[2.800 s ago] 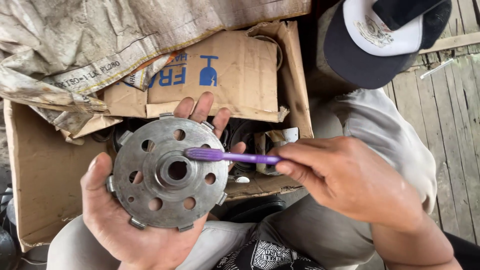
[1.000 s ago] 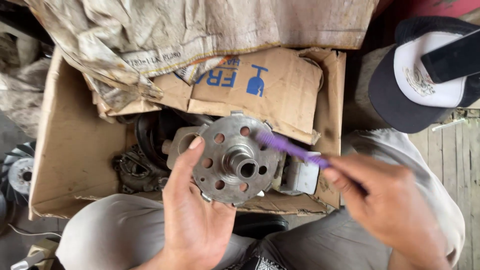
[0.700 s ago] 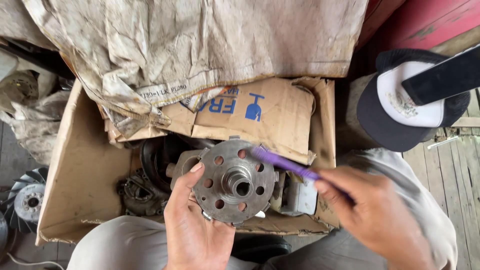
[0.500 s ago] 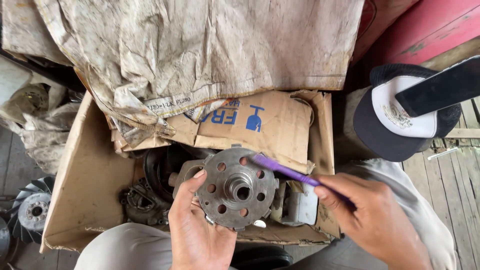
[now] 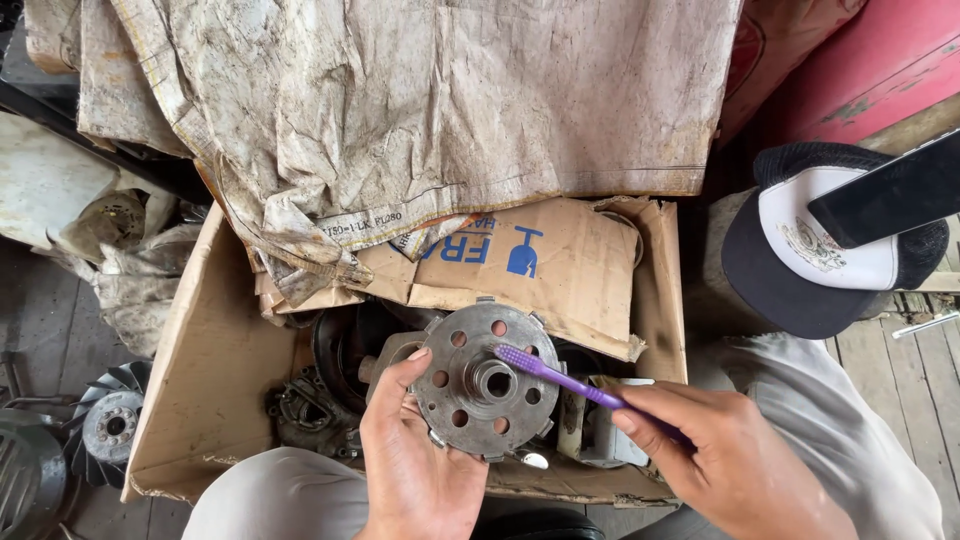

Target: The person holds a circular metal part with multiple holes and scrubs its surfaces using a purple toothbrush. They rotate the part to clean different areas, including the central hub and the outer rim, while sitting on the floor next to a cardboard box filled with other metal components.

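Left hand: the left hand (image 5: 415,455) holds a round metal disc (image 5: 488,381) from below, with the thumb pressed on the disc's edge at 9 o'clock.
Right hand: the right hand (image 5: 725,465) is closed around the handle of a purple toothbrush (image 5: 560,376).
Toothbrush: its brush end lies on the disc's face, at about 1 o'clock from the hub in the middle. The handle runs down toward 4 o'clock into the right hand.
Disc: it is grey, with a ring of round holes and little tabs around its edge. It is held over the open cardboard box (image 5: 200,380), near the middle of the view.
Box: dark, dirty metal parts (image 5: 305,420) lie inside, at 9 o'clock from the disc. A folded cardboard flap (image 5: 560,270) sits at 12 o'clock from it.
Sack: a big dirty sack (image 5: 420,110) covers the top of the box.
Cap: a dark and white cap (image 5: 830,250) rests at 2 o'clock, with a black flat thing on it.
Fan part: a grey fan wheel (image 5: 110,425) lies at 9 o'clock, outside the box.
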